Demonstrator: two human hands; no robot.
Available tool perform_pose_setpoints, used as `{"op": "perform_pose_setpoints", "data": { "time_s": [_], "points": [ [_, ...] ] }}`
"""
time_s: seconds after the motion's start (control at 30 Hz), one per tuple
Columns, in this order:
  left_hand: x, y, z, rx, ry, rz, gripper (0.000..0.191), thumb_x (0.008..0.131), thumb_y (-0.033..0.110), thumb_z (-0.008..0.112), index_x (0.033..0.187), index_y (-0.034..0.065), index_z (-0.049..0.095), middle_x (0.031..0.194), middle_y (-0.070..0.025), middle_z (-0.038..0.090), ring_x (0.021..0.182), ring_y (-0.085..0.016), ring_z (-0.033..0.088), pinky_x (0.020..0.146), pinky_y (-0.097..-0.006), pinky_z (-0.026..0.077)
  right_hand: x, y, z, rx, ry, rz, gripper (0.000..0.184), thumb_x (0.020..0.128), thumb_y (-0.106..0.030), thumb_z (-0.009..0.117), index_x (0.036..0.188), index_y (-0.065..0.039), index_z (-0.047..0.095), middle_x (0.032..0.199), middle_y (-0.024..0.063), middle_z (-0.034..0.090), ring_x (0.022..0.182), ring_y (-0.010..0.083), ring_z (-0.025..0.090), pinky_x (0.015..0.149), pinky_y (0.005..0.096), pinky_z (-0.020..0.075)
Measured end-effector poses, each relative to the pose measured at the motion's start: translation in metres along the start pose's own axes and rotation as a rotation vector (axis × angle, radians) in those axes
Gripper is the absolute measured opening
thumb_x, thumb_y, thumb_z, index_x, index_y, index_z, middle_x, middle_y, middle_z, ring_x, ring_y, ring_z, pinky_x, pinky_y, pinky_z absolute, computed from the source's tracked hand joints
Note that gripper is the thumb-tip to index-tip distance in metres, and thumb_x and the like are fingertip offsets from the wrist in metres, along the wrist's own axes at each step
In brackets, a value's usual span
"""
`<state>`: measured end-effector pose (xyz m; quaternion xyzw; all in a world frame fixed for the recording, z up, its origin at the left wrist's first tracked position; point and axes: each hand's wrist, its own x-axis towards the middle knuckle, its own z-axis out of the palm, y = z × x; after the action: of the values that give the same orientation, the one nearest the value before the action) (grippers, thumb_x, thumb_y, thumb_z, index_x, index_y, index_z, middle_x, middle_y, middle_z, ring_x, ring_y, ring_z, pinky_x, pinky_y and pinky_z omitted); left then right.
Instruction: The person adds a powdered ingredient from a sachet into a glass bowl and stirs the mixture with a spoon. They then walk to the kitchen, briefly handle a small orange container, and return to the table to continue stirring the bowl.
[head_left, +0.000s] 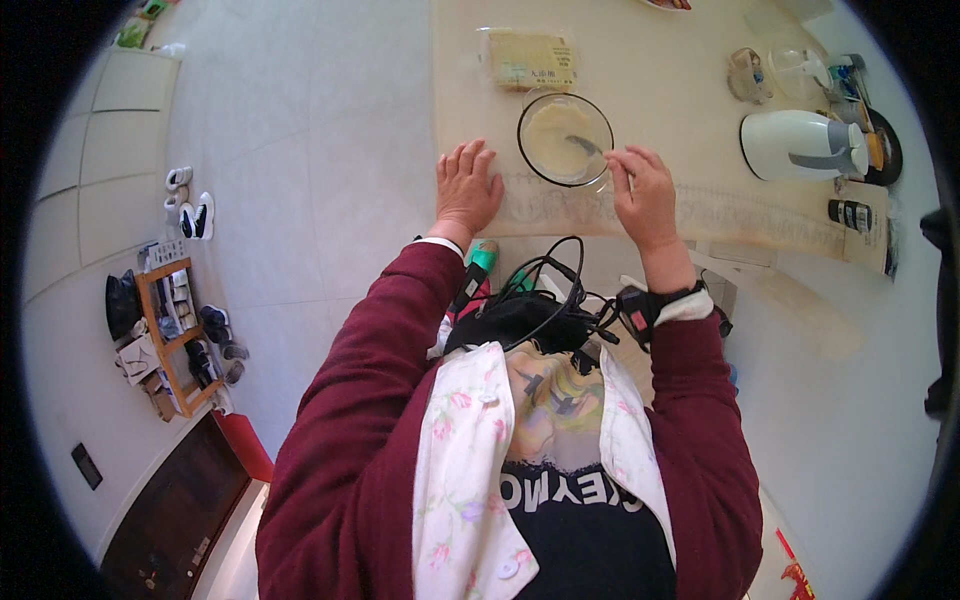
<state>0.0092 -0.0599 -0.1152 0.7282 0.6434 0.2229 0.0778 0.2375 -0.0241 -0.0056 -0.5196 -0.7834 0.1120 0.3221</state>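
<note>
A clear glass bowl (523, 159) with a dark-looking rim stands on the covered table near its front edge, with a pale, creamy mixture (556, 142) inside. My right hand (643, 191) pinches the handle end of a spoon (582, 142) at the bowl's right side, and the spoon's head dips into the mixture. To the left of the bowl, my left hand (469, 187) rests palm down at the table's corner, fingers spread, holding nothing. Just behind the bowl lies a flat, clear plastic-wrapped package (529, 60) of yellowish food that bears writing.
A white electric kettle (795, 146) lies to the right in view, near a clear plastic container (799, 73), a small bag (748, 76) and a dark pan (885, 148). A plate's edge (667, 4) shows at the top. Black cables (551, 262) hang between my arms.
</note>
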Motion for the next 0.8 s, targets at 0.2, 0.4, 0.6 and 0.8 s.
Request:
{"op": "perform_pose_setpoints", "data": {
  "time_s": [0.2, 0.4, 0.6, 0.8],
  "points": [
    [0.038, 0.005, -0.011, -0.356, -0.104, -0.212, 0.029, 0.08, 0.023, 0.059, 0.105, 0.0086, 0.057, 0.117, -0.0095, 0.053, 0.11, -0.028, 0.047, 0.095, -0.0411, 0.035, 0.013, -0.008, -0.006, 0.011, 0.037, -0.028, 0.008, 0.08, -0.014, 0.059, 0.084, -0.009, 0.064, 0.076, 0.0103, 0.062, 0.081, 0.028, 0.06, 0.068, 0.0403, 0.0456],
    [0.115, 0.008, 0.012, -0.658, -0.013, -0.141, 0.033, 0.086, 0.023, 0.059, 0.112, 0.0034, 0.058, 0.091, -0.0138, 0.063, 0.076, -0.021, 0.061, 0.07, -0.0301, 0.048, 0.043, 0.006, -0.01, -0.246, 0.003, 0.063, 0.011, 0.081, -0.016, 0.056, 0.08, -0.007, 0.062, 0.071, 0.0119, 0.06, 0.071, 0.0312, 0.058, 0.062, 0.0403, 0.0465],
    [0.099, 0.014, 0.005, -0.815, -0.237, -0.367, 0.029, 0.086, 0.017, 0.058, 0.11, 0.0, 0.057, 0.08, -0.008, 0.062, 0.068, -0.014, 0.059, 0.062, -0.028, 0.049, 0.061, -0.007, 0.014, -0.049, 0.008, -0.078, 0.013, 0.083, -0.017, 0.055, 0.083, -0.007, 0.063, 0.074, 0.0125, 0.062, 0.072, 0.0301, 0.06, 0.062, 0.0398, 0.0478],
    [0.08, 0.02, -0.005, -1.17, -0.281, -0.586, 0.025, 0.086, 0.015, 0.059, 0.105, -0.0009, 0.056, 0.076, -0.0042, 0.06, 0.056, -0.01, 0.055, 0.05, -0.0236, 0.048, 0.059, -0.021, 0.011, -0.176, -0.059, 0.041, 0.011, 0.083, -0.015, 0.054, 0.082, -0.007, 0.062, 0.076, 0.0118, 0.062, 0.078, 0.0307, 0.06, 0.07, 0.0403, 0.0474]
  ]
}}
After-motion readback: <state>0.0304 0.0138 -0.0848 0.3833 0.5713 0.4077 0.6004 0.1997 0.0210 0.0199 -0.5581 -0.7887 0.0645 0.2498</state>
